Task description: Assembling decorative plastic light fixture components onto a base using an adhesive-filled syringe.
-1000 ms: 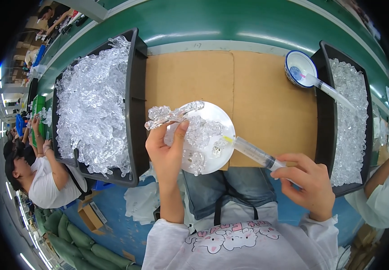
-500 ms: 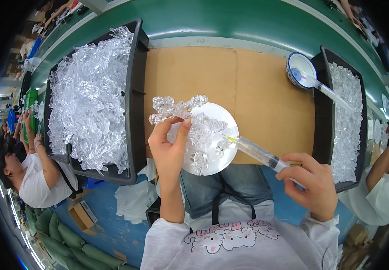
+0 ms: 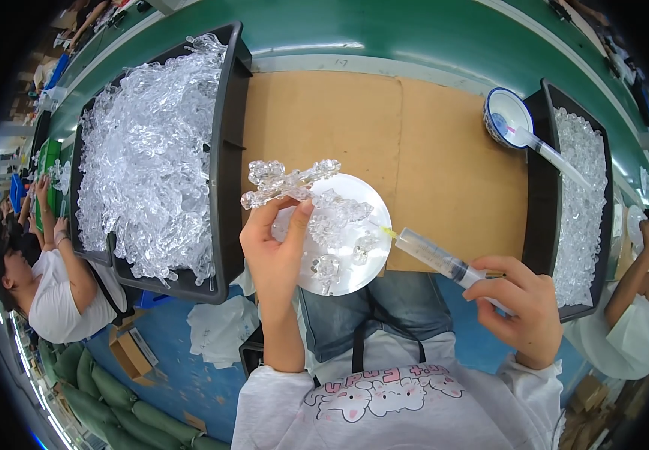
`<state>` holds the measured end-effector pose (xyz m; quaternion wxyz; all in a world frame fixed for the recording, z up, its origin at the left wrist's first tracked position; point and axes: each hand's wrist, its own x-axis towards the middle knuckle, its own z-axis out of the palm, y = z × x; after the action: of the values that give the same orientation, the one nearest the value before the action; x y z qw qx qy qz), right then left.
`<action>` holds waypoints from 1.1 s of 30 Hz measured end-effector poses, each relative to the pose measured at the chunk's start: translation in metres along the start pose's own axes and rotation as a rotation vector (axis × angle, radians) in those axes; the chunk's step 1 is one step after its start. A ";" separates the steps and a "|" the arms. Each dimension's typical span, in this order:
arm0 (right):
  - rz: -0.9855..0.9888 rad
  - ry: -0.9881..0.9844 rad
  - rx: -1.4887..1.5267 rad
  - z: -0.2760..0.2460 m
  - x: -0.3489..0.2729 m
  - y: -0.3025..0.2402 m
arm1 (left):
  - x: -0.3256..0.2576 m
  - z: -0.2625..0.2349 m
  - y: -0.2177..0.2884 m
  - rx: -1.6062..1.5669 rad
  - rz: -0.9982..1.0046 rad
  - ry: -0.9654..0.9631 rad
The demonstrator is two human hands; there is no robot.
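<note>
My left hand [image 3: 279,236] is closed, thumb against fingers, on a branching clear plastic piece [image 3: 288,180] with faceted, bead-like clusters. It is held over a round white plate [image 3: 365,279], on which other small clear pieces [image 3: 326,268] lie. My right hand [image 3: 518,304] grips a clear syringe [image 3: 433,253] at its plunger end, fingers wrapped around the barrel. The syringe's yellow-based needle tip [image 3: 389,232] points left, over the plate's right edge and close to the clear piece; whether it touches is too small to tell.
A black crate [image 3: 228,161] heaped with clear plastic parts stands at the left; another black crate [image 3: 545,217] of clear parts is at the right. By it sits a blue-rimmed bowl [image 3: 506,112] with a second syringe [image 3: 557,161] leaning across. Cardboard [image 3: 459,187] covers the table. Other people sit on both sides.
My left hand and the clear piece have shifted slightly left. The needle tip is a little farther right, away from the clusters. The right hand stays nearly in place.
</note>
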<state>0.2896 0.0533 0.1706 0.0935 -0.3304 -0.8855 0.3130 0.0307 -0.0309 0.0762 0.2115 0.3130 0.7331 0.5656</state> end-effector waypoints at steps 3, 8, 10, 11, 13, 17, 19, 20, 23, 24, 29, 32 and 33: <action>-0.011 -0.008 0.012 0.000 0.000 0.001 | 0.000 -0.001 0.000 0.017 0.000 -0.002; -0.025 -0.018 0.023 0.001 0.000 0.004 | -0.001 0.000 0.000 0.028 0.025 0.024; -0.035 -0.008 0.018 0.002 -0.001 0.006 | -0.001 -0.001 0.000 0.034 0.031 0.030; -0.049 0.000 0.011 0.002 -0.001 0.007 | -0.002 -0.001 0.000 0.038 0.036 0.040; -0.047 -0.008 0.007 0.001 -0.001 0.007 | -0.002 -0.002 0.002 0.033 0.030 0.037; -0.064 0.003 -0.004 0.002 -0.003 0.009 | -0.004 -0.002 0.005 0.030 0.070 0.060; -0.053 0.009 -0.004 0.002 -0.003 0.009 | -0.005 -0.003 0.007 0.014 0.061 0.042; -0.047 0.011 -0.007 0.003 -0.003 0.009 | -0.005 -0.003 0.007 -0.004 0.051 0.030; -0.045 0.044 0.016 0.005 -0.003 0.009 | -0.006 -0.003 0.007 -0.038 0.040 0.059; -0.043 0.044 0.019 0.005 -0.003 0.009 | -0.006 -0.004 0.006 -0.035 0.039 0.057; -0.046 0.051 0.021 0.005 -0.003 0.011 | -0.006 -0.006 0.007 -0.038 0.052 0.017; -0.058 0.065 0.035 0.007 -0.003 0.014 | -0.003 -0.005 -0.001 -0.041 0.046 0.027; -0.060 0.064 0.036 0.008 -0.003 0.015 | -0.001 -0.005 -0.003 -0.039 0.046 0.030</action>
<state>0.2969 0.0563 0.1556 0.1373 -0.3116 -0.8859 0.3152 0.0276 -0.0350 0.0747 0.1936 0.3169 0.7177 0.5891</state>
